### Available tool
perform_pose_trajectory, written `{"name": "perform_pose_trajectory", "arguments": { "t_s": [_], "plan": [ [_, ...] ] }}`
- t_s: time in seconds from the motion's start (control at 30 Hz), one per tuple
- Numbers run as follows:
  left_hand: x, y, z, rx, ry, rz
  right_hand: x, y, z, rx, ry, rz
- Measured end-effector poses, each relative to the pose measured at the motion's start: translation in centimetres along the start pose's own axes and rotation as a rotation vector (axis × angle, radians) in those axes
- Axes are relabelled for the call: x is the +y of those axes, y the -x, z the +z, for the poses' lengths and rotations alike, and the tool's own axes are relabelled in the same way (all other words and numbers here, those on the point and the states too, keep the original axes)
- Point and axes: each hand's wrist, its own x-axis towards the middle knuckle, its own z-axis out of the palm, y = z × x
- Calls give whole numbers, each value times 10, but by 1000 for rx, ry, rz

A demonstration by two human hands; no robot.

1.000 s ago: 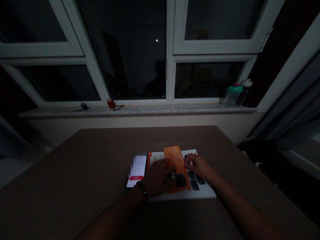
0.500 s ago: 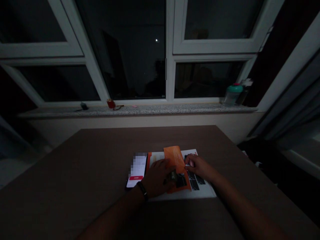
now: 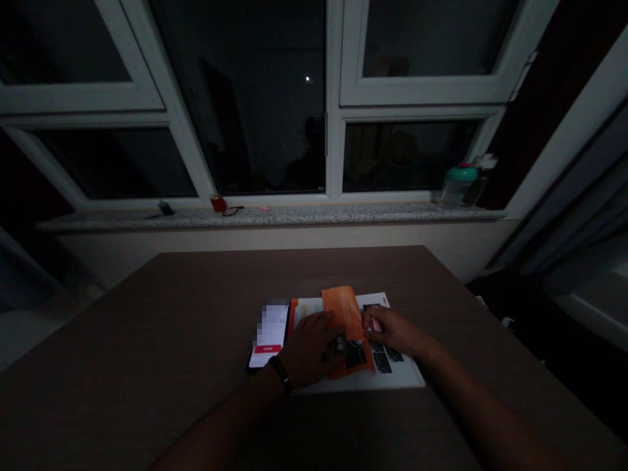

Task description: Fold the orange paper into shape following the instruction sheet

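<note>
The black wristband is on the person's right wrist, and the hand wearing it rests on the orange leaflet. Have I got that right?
Not quite: the head view shows the black wristband on the left wrist, not the right. The left hand wearing it does rest on the orange leaflet.

right hand [image 3: 395, 332] | lower on white brochure [image 3: 392, 379] | top corner uncovered

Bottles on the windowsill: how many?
2. A clear bottle with a teal lid stands near the right end of the speckled stone windowsill; a darker bottle with a white top stands just behind and to its right, partly hidden. The room is dim, so others could be hidden.
</note>
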Motion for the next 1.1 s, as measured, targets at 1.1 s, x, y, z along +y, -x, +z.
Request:
{"name": "perform_pose_trajectory", "arguments": {
  "t_s": [1.1],
  "plan": [
    [2, 0, 1, 27, -9, 9, -1, -4, 6, 75, 23, 2]
  ]
}}
